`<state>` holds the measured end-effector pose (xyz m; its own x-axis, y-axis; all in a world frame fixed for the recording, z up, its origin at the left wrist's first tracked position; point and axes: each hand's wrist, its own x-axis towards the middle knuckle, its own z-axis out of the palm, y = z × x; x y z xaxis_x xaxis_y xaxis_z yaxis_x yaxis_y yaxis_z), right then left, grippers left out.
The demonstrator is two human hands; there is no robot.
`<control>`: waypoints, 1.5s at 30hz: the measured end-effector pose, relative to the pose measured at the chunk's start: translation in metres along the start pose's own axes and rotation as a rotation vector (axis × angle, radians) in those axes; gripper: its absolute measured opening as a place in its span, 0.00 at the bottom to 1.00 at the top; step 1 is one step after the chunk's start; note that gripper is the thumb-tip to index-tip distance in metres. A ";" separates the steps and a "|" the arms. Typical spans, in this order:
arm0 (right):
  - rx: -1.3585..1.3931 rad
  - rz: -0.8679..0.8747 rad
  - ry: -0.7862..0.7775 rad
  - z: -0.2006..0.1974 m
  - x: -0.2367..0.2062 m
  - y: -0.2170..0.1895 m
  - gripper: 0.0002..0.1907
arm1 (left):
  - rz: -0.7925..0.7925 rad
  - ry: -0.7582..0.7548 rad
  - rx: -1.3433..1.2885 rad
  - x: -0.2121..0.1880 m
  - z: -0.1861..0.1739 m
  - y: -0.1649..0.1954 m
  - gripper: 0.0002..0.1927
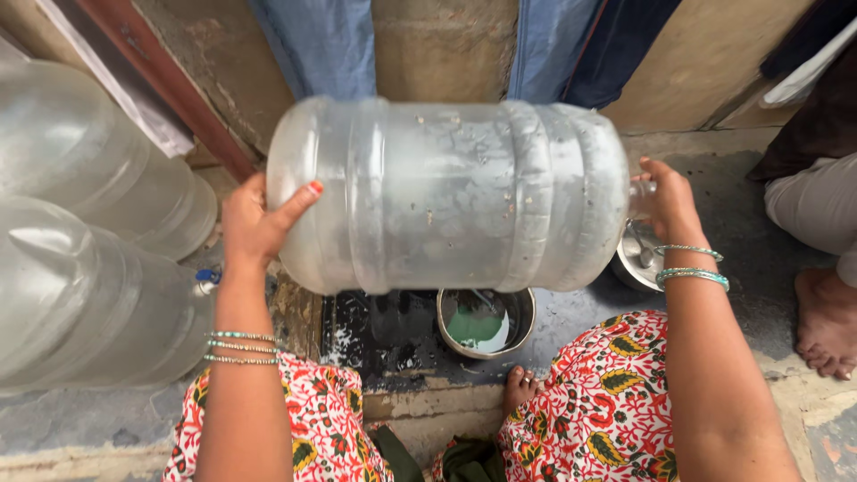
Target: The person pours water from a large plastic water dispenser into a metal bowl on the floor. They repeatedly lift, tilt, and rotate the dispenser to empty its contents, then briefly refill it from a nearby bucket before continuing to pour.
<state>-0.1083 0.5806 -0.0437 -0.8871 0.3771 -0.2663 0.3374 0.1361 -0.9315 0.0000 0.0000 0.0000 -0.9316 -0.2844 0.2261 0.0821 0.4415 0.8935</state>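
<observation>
Jug [446, 192]: large, clear plastic, ribbed, held level and sideways in mid-air above wet ground, its base toward the person's left and its neck toward their right. Droplets cling to the inside wall.

Left hand [254, 223]: flat against the jug's base, thumb spread up along the edge, fingers behind the base and out of sight; it presses and supports rather than clamps. Beaded bangles sit on the wrist.

Right hand [669, 203]: closed around the jug's neck at the far end, fingers wrapped tight on it. Green bangles on the wrist.

Bowl [486, 321]: round, steel, on the ground directly under the jug, holding greenish water.

Pot [636, 259]: steel, partly hidden behind the right wrist, just beside the bowl.

Two more jugs [89, 268]: same clear kind, lying on their sides at the left, one behind the other (the nearer one shows a small blue cap).

Knees: in red floral cloth, either side of a bare foot [520, 386] near the bowl.

Another person's foot [826, 321]: bare, at the right edge, well apart from the jug.
</observation>
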 end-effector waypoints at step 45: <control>-0.691 -0.698 0.384 0.005 0.022 -0.056 0.25 | -0.209 0.001 0.320 0.060 0.056 0.019 0.40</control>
<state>-0.1481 0.5764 0.0016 -0.8350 0.2625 0.4836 0.0039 0.8816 -0.4719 -0.0737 0.0388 0.0087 -0.9163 -0.3972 0.0518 -0.2248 0.6170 0.7542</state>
